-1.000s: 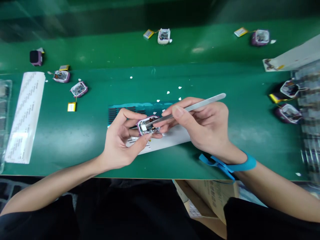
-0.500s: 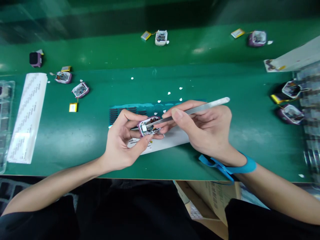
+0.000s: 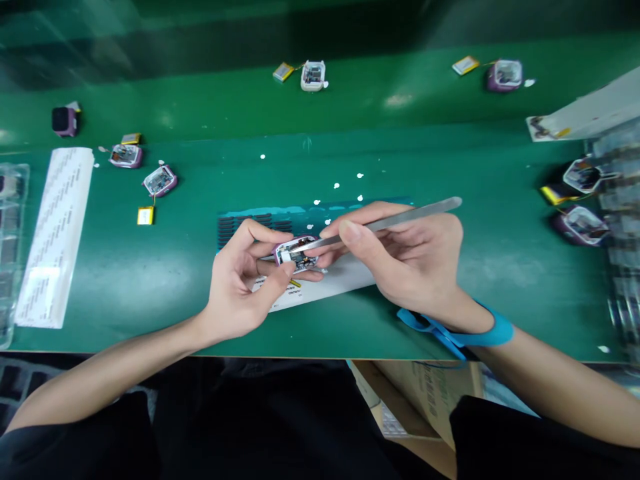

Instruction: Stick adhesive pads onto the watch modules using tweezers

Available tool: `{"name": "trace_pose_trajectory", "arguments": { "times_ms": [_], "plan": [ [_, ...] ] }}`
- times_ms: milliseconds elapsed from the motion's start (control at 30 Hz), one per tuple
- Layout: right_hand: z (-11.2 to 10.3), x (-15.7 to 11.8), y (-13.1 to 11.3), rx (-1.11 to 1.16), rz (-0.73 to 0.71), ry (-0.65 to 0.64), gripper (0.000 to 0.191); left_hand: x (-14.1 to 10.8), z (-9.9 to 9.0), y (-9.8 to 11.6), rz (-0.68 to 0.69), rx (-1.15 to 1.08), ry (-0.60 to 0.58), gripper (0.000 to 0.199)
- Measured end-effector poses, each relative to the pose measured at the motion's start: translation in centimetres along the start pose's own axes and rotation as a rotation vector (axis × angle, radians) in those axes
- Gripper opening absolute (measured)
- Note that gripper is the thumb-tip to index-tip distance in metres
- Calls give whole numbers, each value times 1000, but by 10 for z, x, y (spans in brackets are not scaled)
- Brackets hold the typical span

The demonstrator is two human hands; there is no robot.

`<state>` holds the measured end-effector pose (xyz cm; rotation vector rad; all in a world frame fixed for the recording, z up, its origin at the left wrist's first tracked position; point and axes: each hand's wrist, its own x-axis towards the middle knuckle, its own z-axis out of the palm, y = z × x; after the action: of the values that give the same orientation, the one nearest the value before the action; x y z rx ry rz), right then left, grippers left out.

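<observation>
Pinching the open purple casing (image 3: 300,258) by its edges with the left hand (image 3: 245,280), over a white strip (image 3: 345,283); gripping tweezers (image 3: 417,213) between thumb and fingers of the right hand (image 3: 415,260), tips at the exposed circuitry (image 3: 307,261). Probably light, stiff-shelled but fragile inside — best held by those edges, clear of the circuitry. Farther out on the green surface (image 3: 215,173) — a similar casing (image 3: 160,180), wired to a battery (image 3: 145,215).

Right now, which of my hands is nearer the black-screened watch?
Your left. The left hand is to the right of the black-screened watch and closer to you, holding an open case; the right hand, gripping tweezers, is farther right.
</observation>
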<state>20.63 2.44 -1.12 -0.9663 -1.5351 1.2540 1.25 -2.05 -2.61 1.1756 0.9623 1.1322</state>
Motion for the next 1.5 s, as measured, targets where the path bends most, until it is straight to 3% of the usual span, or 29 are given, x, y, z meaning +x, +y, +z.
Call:
{"name": "trace_pose_trajectory", "arguments": {
  "times_ms": [133, 300, 367, 467, 533, 700, 900, 1200, 1267, 1433, 1500],
  "plan": [
    [-5, -1, -4, -89, -109, -38, 14, 4, 0, -2, -14, -14, 0, 21],
    [-14, 1, -11, -173, -204, 171, 13, 13, -14, 17, -3, 88, 64, 28],
    [-15, 3, -8, -218, -240, 72, 14, 10, -25, 30, 19, 141, 67, 29],
    [-15, 8, 3, -290, -319, -292, 14, -11, -38, 39, 23, 305, -34, 17],
    [-16, 11, 9, -318, -320, -421, 17, -30, -40, 35, 66, 478, -119, 18],
    [-24, 17, 10, -332, -185, -483, 35, -55, -35, 8, 225, 782, -304, 29],
    [-26, 21, 15, -215, -19, -586, 39, -39, -45, 6, 266, 829, -359, 26],
    [-22, 22, 25, -60, 145, -534, 41, -35, -49, 6, 297, 865, -374, 26],
    [-20, 22, 24, -49, 115, -477, 40, -36, -49, 6, 295, 879, -385, 26],
    [-13, 19, 27, -190, -70, -195, 26, -37, -50, 10, 377, 992, -405, 26],
    [-12, 19, 30, -260, -89, -154, 24, -32, -51, 12, 412, 1042, -398, 25]
  ]
}}
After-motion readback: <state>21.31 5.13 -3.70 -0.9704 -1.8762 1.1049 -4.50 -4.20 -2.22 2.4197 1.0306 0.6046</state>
